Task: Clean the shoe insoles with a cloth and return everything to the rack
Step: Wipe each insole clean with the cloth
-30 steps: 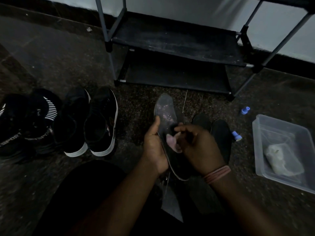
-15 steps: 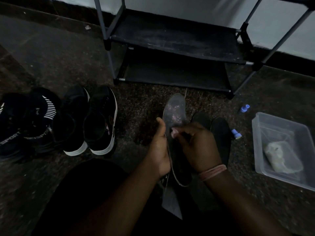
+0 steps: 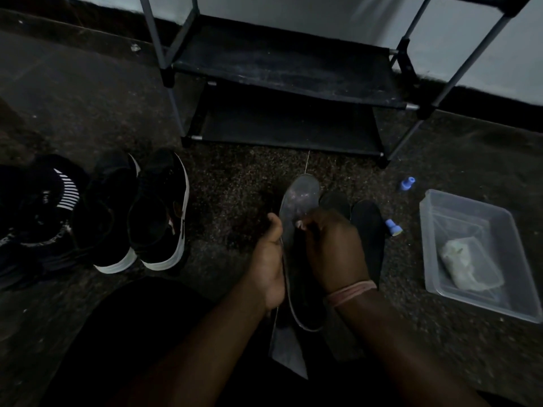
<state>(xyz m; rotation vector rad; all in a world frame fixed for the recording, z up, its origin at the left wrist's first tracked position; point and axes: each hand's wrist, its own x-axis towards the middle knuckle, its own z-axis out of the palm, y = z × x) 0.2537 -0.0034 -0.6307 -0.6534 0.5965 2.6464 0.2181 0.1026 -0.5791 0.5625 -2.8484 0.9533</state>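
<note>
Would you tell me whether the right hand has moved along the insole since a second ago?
Yes: the right hand has slid up the insole toward its toe, nearer the rack.

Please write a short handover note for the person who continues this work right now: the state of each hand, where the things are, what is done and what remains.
Left hand grips the grey insole by its edge. Right hand pinches a small pink cloth against its upper face.
Two dark insoles lie on the floor just right of the hands. Shoes stand on the floor at left. Both shelves of the rack are bare.
Done: cannot tell how many insoles are clean.
Left: finish wiping, then return the insoles and shoes to the rack.
</note>
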